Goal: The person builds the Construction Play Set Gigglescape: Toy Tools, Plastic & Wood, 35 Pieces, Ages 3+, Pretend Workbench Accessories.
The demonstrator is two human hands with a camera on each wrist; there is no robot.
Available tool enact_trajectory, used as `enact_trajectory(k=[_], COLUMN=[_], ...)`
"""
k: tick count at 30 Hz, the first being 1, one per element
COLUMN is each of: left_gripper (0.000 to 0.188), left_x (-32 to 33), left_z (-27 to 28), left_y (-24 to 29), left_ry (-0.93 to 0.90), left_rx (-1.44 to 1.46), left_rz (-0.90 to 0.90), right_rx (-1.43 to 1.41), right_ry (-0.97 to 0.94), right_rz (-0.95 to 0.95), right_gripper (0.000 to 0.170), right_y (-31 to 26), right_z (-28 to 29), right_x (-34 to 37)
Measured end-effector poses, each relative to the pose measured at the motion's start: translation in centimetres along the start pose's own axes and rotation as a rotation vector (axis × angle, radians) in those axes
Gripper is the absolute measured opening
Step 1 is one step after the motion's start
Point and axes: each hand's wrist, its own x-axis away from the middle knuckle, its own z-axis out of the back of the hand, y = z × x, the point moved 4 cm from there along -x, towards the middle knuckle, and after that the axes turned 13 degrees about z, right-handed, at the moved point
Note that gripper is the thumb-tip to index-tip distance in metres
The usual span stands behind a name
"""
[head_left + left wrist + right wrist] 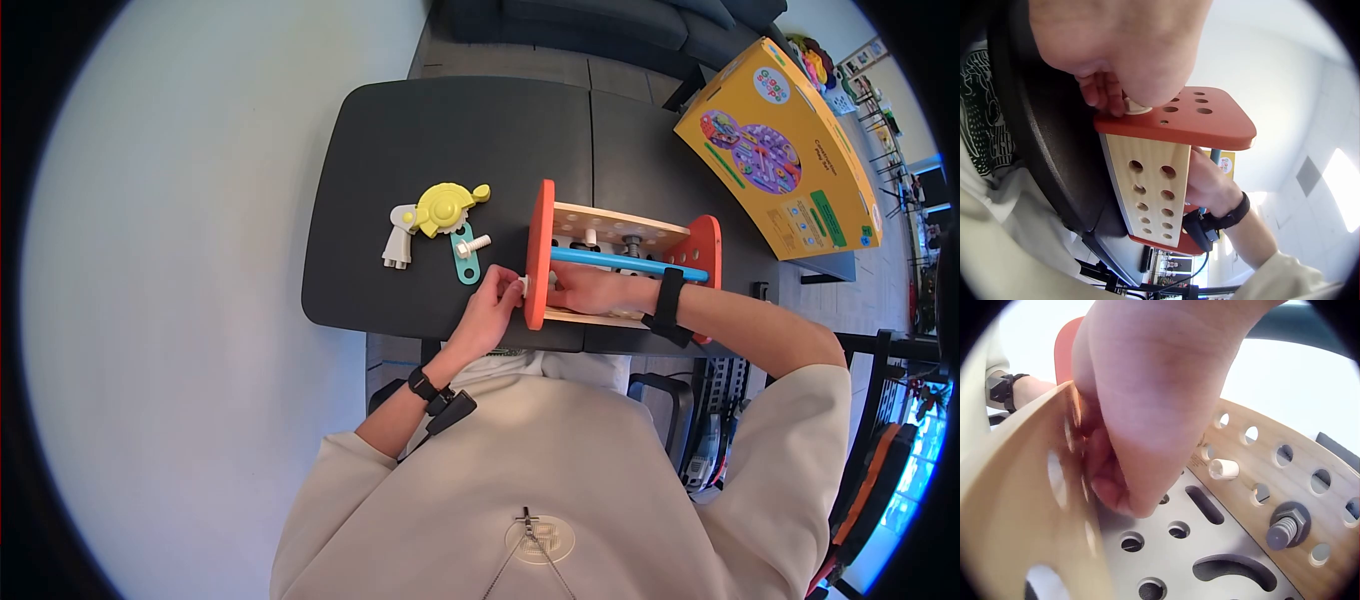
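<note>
A wooden toy toolbox with an orange end panel (541, 240) and a blue bar handle (620, 262) stands near the table's front edge. From outside, my left hand (486, 314) pinches a cream round bolt head (1137, 109) against that panel. My right hand (598, 290) reaches under the handle into the box. Its curled fingers (1110, 487) are low at the inner side of the same panel; I cannot tell what they hold. A white peg (1224, 469) and a grey bolt with a nut (1286, 528) sit in the perforated far side wall.
Left of the toolbox lie a yellow and white toy saw piece (440, 210) and a teal strip (466, 262) with a white bolt (474, 246) on it. A large yellow carton (780, 150) stands at the table's right. A white wall (200, 300) borders the left.
</note>
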Motion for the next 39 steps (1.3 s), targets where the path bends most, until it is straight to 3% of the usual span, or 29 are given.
enact_trajectory(k=[2, 4, 17, 23, 25, 28, 31, 39], left_gripper=[0.023, 0.024, 0.024, 0.024, 0.024, 0.024, 0.024, 0.024], left_x=[0.0, 0.1, 0.0, -0.3, -0.3, -0.3, -0.2, 0.0], left_z=[-0.2, -0.1, 0.0, -0.1, -0.1, -0.1, -0.1, 0.0], left_y=[0.1, 0.2, 0.0, -0.5, -0.5, -0.5, -0.4, 0.0], left_ry=[-0.002, 0.004, 0.003, 0.005, -0.006, -0.002, -0.002, -0.005], left_rx=[0.0, -0.009, -0.008, -0.006, -0.005, -0.006, -0.007, -0.007], left_rz=[0.002, 0.016, 0.001, -0.006, 0.005, -0.002, -0.007, 0.005], right_rx=[0.003, -0.075, 0.003, -0.021, 0.076, 0.05, 0.019, 0.069], right_ry=[0.014, -0.029, -0.006, 0.01, -0.021, 0.026, -0.028, -0.026], right_rz=[0.073, -0.047, -0.072, 0.045, -0.067, 0.023, -0.021, 0.02], right_gripper=[0.042, 0.042, 0.034, 0.034, 0.034, 0.033, 0.034, 0.03], right_y=[0.2, 0.6, -3.3, -2.6, -3.7, -3.0, -0.1, -1.2], right_z=[0.0, 0.1, 1.3, 1.3, 1.5, 1.1, 0.3, 0.6], right_x=[0.0, 0.2, 1.0, 0.6, 0.9, 0.8, 0.3, 0.4])
